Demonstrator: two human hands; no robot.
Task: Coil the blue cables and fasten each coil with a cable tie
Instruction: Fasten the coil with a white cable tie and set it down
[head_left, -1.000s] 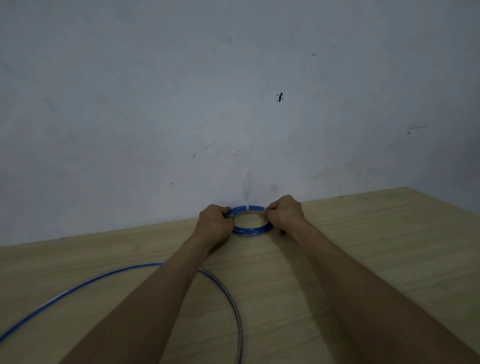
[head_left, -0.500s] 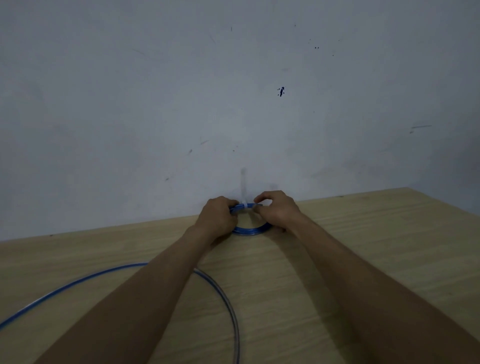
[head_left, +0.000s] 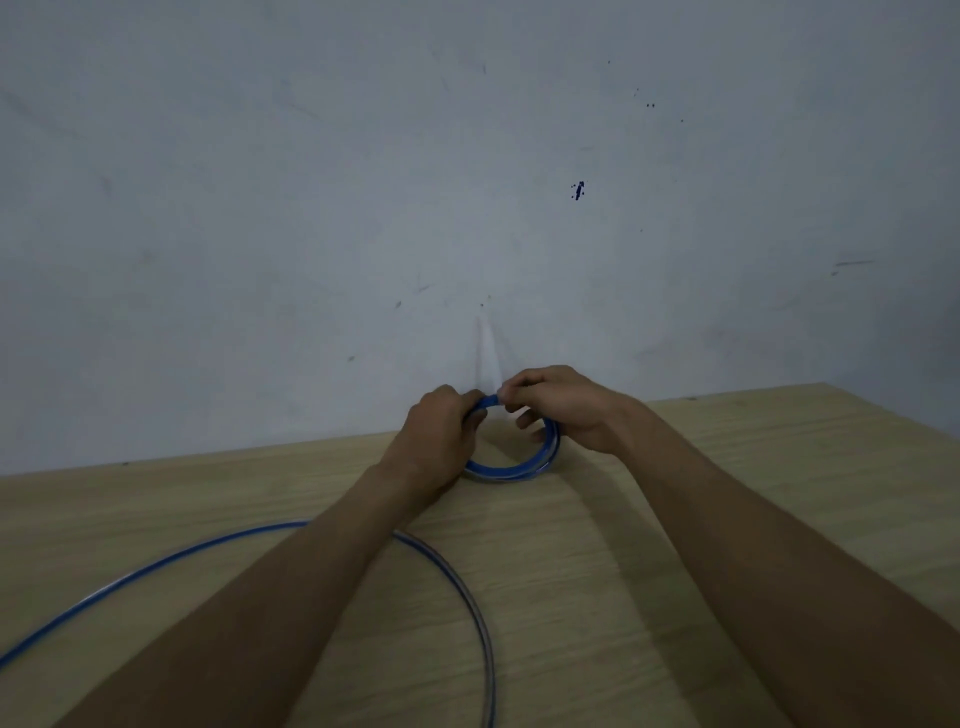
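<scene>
now both hands (head_left: 519, 415) grip coil (head_left: 511, 470) — tilted.

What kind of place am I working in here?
Probably a plain workbench set-up, not a home. A bare light wooden table is pushed against a scuffed, unpainted-looking wall, and the only items on it are a blue coil and a loose cable.
</scene>
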